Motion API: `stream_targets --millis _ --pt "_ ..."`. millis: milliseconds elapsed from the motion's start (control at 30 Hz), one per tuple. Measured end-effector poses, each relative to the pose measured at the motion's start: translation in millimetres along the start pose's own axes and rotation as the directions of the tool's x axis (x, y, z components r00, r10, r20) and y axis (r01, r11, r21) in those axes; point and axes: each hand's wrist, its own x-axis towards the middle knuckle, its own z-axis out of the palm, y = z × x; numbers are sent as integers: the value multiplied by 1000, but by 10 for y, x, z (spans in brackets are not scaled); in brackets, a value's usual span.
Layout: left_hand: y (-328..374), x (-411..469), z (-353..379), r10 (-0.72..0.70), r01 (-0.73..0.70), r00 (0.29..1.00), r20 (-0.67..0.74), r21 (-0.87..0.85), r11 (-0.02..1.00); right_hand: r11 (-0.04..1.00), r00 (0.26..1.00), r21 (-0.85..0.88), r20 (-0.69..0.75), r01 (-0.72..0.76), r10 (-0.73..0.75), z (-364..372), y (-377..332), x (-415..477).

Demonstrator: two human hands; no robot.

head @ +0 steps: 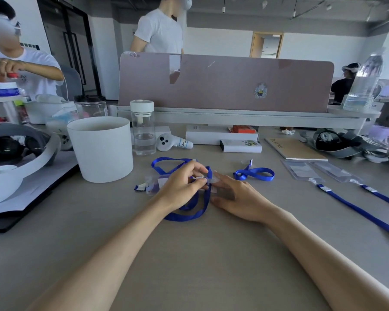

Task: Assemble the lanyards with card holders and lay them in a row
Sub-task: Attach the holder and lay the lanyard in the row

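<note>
Bright even daylight where I worked, glare washed out the far right, faint shadows lay under my left hand (pixel 184 185) and right hand (pixel 236 198) on the desk (pixel 211 261), both slightly blurred, edges bowed outward.

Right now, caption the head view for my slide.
Left hand pinches a lanyard clip while the right hand presses a clear card holder; two assembled lanyards lie at right.
</note>
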Motion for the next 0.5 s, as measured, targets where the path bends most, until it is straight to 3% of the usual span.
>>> stream_targets --millis 267,400,500 --pt "-86 9 -14 30 -57 993 112 247 967 996 996 27 23 -83 82 7 40 34" --pt "-167 32 -77 47 -37 999 -12 422 906 994 994 -41 -29 -106 105 5 49 63" --pt "-213 41 -126 52 21 989 -141 473 881 980 970 -103 -195 -169 146 -54 62 72"
